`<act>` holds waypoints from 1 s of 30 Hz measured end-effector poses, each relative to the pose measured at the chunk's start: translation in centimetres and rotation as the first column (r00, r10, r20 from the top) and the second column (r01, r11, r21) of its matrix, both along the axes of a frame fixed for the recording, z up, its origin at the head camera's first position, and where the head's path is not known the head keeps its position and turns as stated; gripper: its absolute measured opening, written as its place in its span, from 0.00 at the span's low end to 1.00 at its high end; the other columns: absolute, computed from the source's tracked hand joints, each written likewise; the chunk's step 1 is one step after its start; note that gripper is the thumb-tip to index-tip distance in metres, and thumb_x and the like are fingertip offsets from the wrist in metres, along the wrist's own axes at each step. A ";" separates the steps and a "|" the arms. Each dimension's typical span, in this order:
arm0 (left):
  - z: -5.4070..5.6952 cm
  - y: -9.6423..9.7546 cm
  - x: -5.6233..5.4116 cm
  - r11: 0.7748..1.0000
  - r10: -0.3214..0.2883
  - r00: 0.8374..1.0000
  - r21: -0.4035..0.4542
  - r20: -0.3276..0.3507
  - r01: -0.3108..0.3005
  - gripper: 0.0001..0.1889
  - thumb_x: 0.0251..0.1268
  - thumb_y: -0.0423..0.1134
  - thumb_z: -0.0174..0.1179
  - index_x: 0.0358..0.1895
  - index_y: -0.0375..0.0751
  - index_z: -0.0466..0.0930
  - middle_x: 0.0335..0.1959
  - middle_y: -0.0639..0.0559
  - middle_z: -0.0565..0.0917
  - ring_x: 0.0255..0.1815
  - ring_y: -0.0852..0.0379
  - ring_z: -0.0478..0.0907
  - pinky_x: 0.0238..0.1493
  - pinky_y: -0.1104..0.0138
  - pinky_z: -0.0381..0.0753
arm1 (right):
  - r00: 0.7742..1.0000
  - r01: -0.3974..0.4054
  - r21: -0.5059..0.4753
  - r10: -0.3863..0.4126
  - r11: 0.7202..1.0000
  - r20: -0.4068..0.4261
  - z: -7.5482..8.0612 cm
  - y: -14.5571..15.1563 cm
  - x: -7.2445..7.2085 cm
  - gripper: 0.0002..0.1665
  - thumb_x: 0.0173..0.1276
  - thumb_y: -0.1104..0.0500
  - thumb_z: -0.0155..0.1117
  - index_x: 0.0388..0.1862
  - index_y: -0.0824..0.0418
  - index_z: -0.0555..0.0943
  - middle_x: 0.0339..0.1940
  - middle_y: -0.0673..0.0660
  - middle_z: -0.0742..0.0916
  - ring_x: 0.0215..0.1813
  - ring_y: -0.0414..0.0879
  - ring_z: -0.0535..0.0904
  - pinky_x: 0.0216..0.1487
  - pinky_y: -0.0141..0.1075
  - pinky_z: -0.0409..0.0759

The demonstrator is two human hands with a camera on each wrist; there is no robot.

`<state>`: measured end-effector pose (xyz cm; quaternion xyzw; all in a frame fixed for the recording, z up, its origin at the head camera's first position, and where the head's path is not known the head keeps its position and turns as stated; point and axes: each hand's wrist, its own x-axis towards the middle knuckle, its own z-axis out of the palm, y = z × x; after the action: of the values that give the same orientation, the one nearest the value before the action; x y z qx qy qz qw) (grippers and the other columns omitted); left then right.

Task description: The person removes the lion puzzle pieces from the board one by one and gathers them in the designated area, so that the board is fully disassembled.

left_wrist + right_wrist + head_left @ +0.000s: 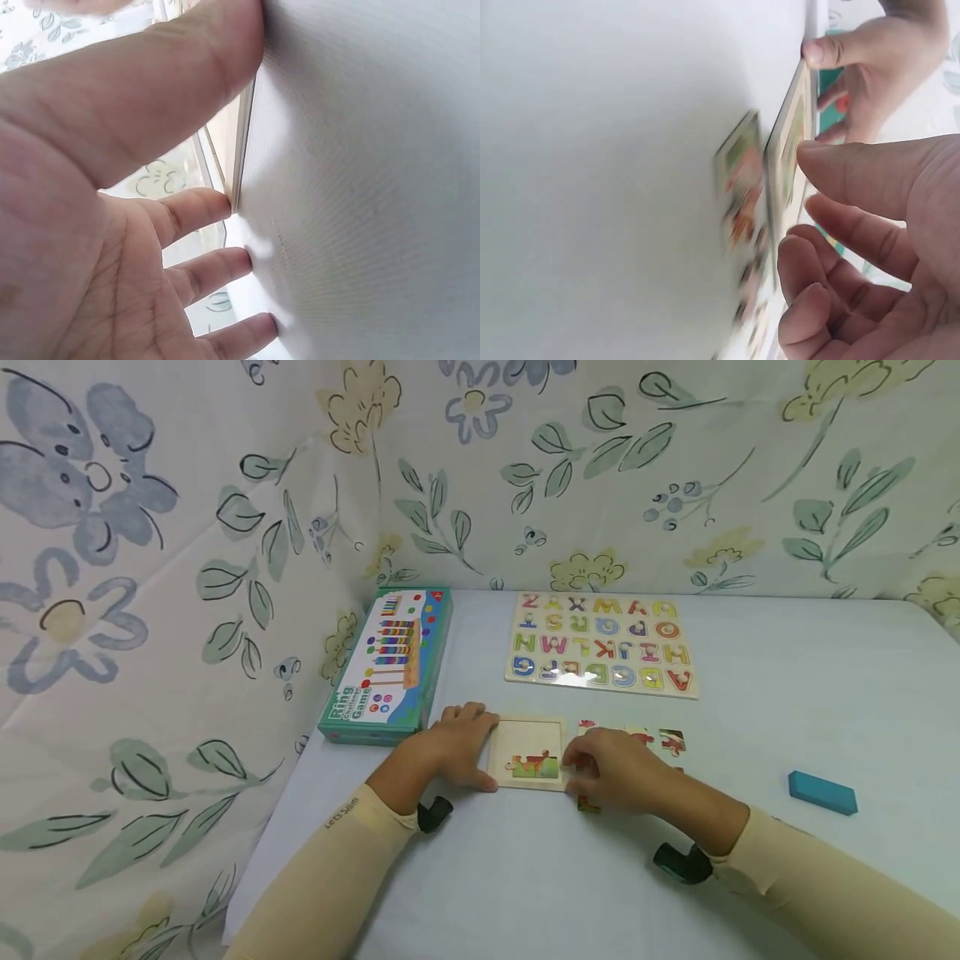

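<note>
A small square wooden puzzle tray lies on the table, with joined green and red-brown jigsaw pieces in its lower right part. Along its left side, my left hand rests spread, thumb and a fingertip at the near and far corners. In the left wrist view the fingers are extended. My right hand hovers at the tray's right edge, fingers loosely bent. Its thumb and fingers stand apart with nothing between them. Loose jigsaw pieces lie around and partly under the right hand.
Behind the tray lies an alphabet board with coloured letters. A green Ring Challenge Game box stands to the left, close to the left hand. A blue block lies at the right. Floral cloth hangs behind the white table.
</note>
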<state>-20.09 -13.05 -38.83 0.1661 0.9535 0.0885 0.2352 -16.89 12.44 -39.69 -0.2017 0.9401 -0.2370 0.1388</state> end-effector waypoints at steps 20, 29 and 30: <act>0.0 0.4 0.0 1.000 -0.016 1.000 -0.021 0.000 0.016 0.52 0.54 0.58 0.76 0.80 0.51 0.58 0.82 0.47 0.55 0.80 0.40 0.53 0.75 0.45 0.64 | 0.997 -0.072 0.064 0.070 0.995 0.033 -0.4 -6.5 -2.4 0.11 0.63 0.58 0.77 0.44 0.53 0.85 0.41 0.50 0.80 0.41 0.45 0.75 0.46 0.37 0.79; 0.0 0.0 -0.1 1.000 -0.002 1.000 -0.028 0.003 0.002 0.53 0.53 0.58 0.77 0.80 0.51 0.58 0.83 0.47 0.54 0.80 0.40 0.52 0.75 0.44 0.64 | 0.994 -0.085 -0.091 0.091 0.992 0.058 -0.1 -6.0 -2.3 0.09 0.66 0.60 0.74 0.36 0.51 0.80 0.33 0.47 0.81 0.40 0.44 0.75 0.43 0.36 0.78; 0.0 0.0 -0.1 1.000 -0.001 1.000 -0.031 0.004 0.001 0.53 0.54 0.58 0.77 0.81 0.51 0.58 0.83 0.47 0.54 0.80 0.40 0.52 0.76 0.44 0.63 | 0.994 -0.088 -0.115 0.095 0.989 0.061 0.2 -5.8 -2.3 0.09 0.67 0.60 0.74 0.36 0.51 0.80 0.31 0.47 0.81 0.39 0.44 0.76 0.42 0.36 0.77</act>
<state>-20.22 -13.05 -38.87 0.1629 0.9542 0.0738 0.2397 -19.20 6.66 -39.50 -0.2443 0.9099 -0.2894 0.1691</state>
